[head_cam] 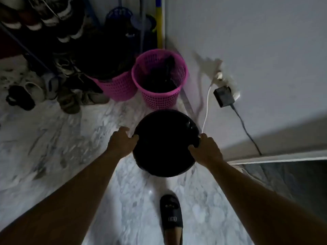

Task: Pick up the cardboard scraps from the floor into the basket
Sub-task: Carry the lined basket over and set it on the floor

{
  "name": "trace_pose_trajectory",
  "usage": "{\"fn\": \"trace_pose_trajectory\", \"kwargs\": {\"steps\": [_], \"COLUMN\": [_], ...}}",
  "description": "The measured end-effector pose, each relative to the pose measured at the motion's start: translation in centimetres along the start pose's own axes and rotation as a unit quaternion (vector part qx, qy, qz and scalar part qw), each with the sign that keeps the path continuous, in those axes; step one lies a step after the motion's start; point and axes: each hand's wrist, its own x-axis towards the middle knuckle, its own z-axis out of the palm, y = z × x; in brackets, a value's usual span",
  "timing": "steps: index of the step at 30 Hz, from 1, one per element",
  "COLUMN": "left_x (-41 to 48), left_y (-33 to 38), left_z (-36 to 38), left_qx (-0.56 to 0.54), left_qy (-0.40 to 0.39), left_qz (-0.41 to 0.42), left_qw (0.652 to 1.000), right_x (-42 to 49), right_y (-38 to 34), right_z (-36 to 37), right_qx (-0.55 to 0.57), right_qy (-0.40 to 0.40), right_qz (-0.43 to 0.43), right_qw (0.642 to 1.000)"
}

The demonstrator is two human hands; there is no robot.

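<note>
bare forearms, no sleeves; black slide sandal [171,212] with small strap logo.

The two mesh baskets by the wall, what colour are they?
Pink, both of them; the head view shows it.

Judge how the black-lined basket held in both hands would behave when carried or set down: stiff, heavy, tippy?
The basket probably carries light, since the left hand and right hand pinch only its rim. Its glossy black liner may slip under the fingers. Its round mouth looks undistorted, suggesting stiffness.
</note>
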Motion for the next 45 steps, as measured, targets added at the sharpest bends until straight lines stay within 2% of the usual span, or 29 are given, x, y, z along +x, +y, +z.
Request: {"fn": "trace_pose_trajectory", "kwargs": {"steps": [6, 8, 10, 13, 18, 21, 25, 29, 31, 34, 37, 43, 45], "left_x": [9.4, 10.9, 11.4, 10.9, 5.9, -1.4, -15.5, -31.1, -39.8, -52.6, -65.2, -83.7, -88.2], "left_y": [-4.2, -5.7, -6.7, -7.4, -10.4, -13.0, -16.2, -21.7, -24.5, -29.6, -36.0, -46.3, -49.5], "left_z": [8.4, 10.4, 11.4, 11.1, 4.4, -1.5, -9.8, -16.0, -18.4, -20.3, -20.5, -19.0, -17.9], "left_qx": [-0.032, -0.039, -0.049, -0.046, -0.113, -0.173, -0.249, -0.275, -0.314, -0.373, -0.372, -0.399, -0.428], "left_qy": [-0.063, -0.075, -0.051, 0.002, 0.011, 0.021, 0.08, 0.129, 0.173, 0.243, 0.296, 0.34, 0.357], "left_qz": [-0.123, -0.136, -0.14, -0.151, -0.193, -0.229, -0.276, -0.293, -0.303, -0.329, -0.37, -0.441, -0.458], "left_qw": [0.99, 0.987, 0.988, 0.988, 0.975, 0.958, 0.925, 0.906, 0.883, 0.833, 0.798, 0.728, 0.693], "right_x": [11.5, 13.3, 14.1, 13.6, 8.1, 1.6, -10.5, -24.3, -31.3, -41.8, -52.5, -70.8, -75.5], "right_y": [2.3, 3.4, 4.0, 3.7, -0.9, -5.0, -10.7, -14.7, -16.2, -18.2, -19.9, -22.0, -22.7], "right_z": [8.0, 9.9, 10.7, 10.7, 7.4, 5.2, 3.2, 2.8, 3.4, 5.6, 9.3, 18.3, 21.8], "right_qx": [0.027, 0.054, 0.078, 0.074, 0.024, -0.009, -0.039, -0.065, -0.076, -0.106, -0.144, -0.224, -0.25], "right_qy": [-0.017, -0.027, -0.019, 0.003, -0.026, -0.039, -0.07, -0.096, -0.116, -0.163, -0.195, -0.245, -0.259], "right_qz": [0.117, 0.124, 0.135, 0.14, 0.087, 0.031, -0.061, -0.177, -0.228, -0.292, -0.357, -0.455, -0.487], "right_qw": [0.993, 0.99, 0.988, 0.987, 0.996, 0.999, 0.995, 0.977, 0.964, 0.936, 0.902, 0.826, 0.796]}}
